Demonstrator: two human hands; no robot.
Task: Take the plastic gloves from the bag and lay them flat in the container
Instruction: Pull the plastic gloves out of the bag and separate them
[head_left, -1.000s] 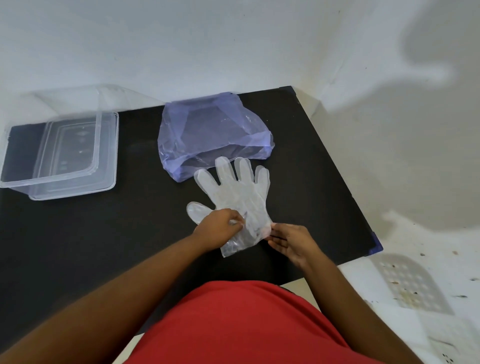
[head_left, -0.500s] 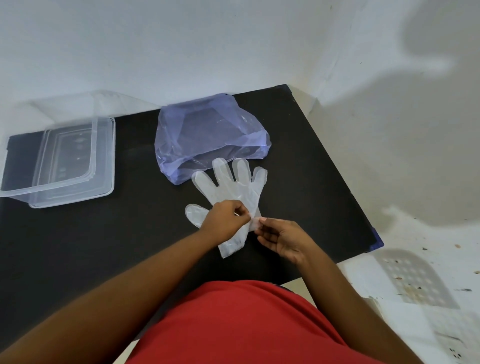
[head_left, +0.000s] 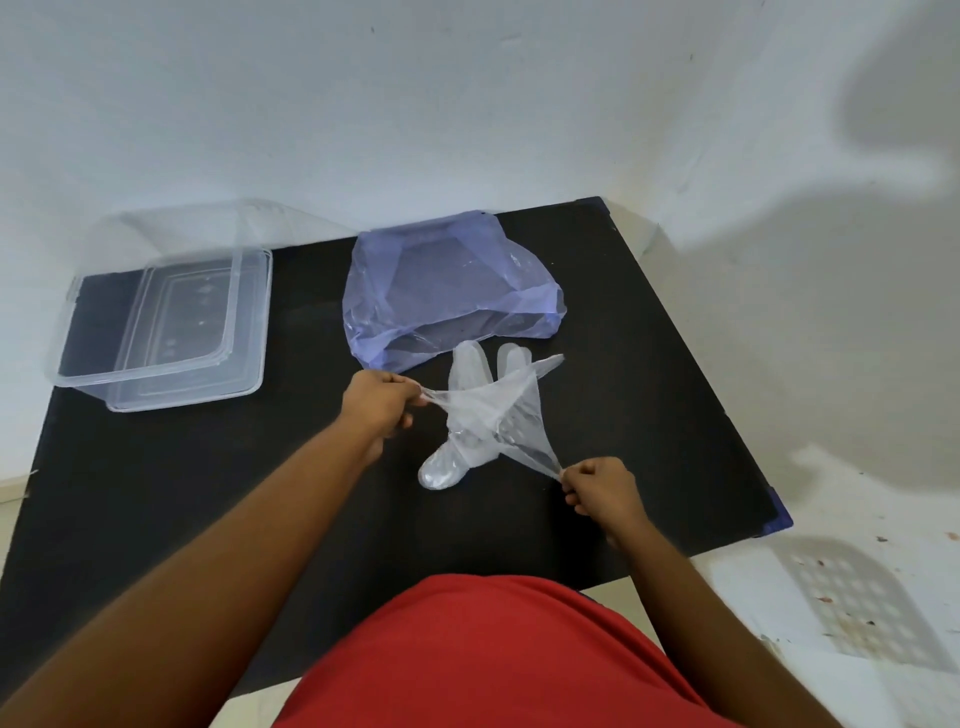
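Thin clear plastic gloves (head_left: 493, 415) are stretched taut above the black table (head_left: 208, 493), just in front of the bluish plastic bag (head_left: 447, 291). My left hand (head_left: 376, 405) pinches the glove film at its left edge. My right hand (head_left: 597, 491) pinches it at the lower right. One layer lifts and pulls apart from another; glove fingers point toward the bag and a thumb hangs down near the table. The clear rectangular container (head_left: 88, 312) stands at the far left, with what looks like its lid beside or under it.
The table fills a corner between white walls. Its right edge drops to a white floor, where a pale perforated plastic object (head_left: 852, 608) lies at lower right. My red shirt (head_left: 493, 660) covers the near table edge.
The gloves lay flat on the table with both hands at the cuff. Now my hands have moved apart, left up-left and right down-right, lifting and stretching the film between them.
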